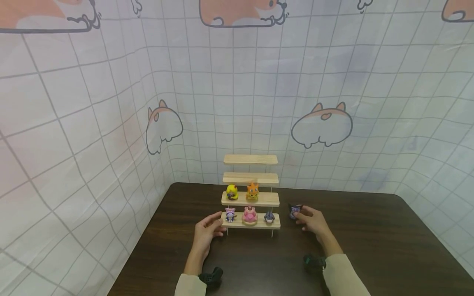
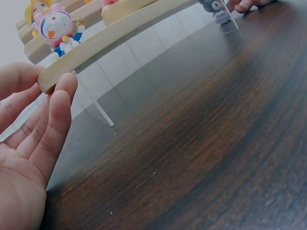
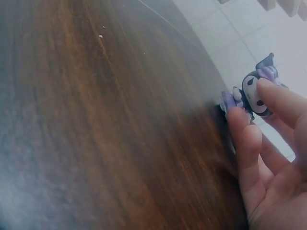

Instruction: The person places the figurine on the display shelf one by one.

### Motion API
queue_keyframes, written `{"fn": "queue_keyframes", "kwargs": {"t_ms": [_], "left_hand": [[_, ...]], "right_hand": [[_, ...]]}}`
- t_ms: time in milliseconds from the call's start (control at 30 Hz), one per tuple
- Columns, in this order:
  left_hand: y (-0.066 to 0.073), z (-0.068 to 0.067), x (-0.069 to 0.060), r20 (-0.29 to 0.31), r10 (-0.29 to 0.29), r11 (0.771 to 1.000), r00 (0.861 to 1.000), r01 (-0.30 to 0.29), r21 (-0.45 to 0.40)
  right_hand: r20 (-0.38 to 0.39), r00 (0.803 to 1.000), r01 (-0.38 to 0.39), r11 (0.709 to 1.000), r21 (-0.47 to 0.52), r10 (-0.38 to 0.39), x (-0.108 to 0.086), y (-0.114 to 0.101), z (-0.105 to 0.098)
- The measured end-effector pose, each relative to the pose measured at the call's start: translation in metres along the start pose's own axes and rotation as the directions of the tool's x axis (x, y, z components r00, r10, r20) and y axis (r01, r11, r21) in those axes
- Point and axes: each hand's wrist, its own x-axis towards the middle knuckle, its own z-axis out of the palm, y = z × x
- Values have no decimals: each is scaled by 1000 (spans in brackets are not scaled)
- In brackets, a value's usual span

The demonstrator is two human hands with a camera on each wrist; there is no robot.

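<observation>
My left hand (image 1: 205,234) pinches the left end of the lowest board of a tiered wooden display stand (image 1: 250,199), thumb and fingertips at the board's end in the left wrist view. A black-and-purple figurine with a white face (image 3: 252,91) is held between the thumb and fingers of my right hand (image 1: 312,222), just right of the stand. The lowest board carries a cat figurine in a pink hood (image 2: 56,29), a pink figurine (image 1: 249,215) and a dark grey-blue figurine (image 1: 269,217). One board up sit a yellow-haired figurine (image 1: 231,192) and an orange figurine (image 1: 252,191).
The stand's two upper boards (image 1: 250,159) bear no figurines. Thin clear legs (image 2: 103,110) support it on the dark wooden table (image 1: 370,238). Behind and to the left hangs a white grid-patterned cloth (image 1: 237,90) with cartoon dogs. A black strapped device sits on each wrist.
</observation>
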Motion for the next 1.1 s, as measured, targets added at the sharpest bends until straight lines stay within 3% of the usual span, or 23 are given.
{"fn": "queue_keyframes", "kwargs": {"t_ms": [267,900,1100], "left_hand": [[1,-1,1,1,7,1000,1000,-7,15],[0,0,3,-12,-1,1000,1000,1,-8],[-1,0,2,-17,0,1000,1000,0,3]], "right_hand": [[-16,1000,6,1000,13,-6,-1,0,2],[-105,994,55,987,151,-39,-23,-1,9],[-87,995,53,986,160,-39,-30,0,10]]}}
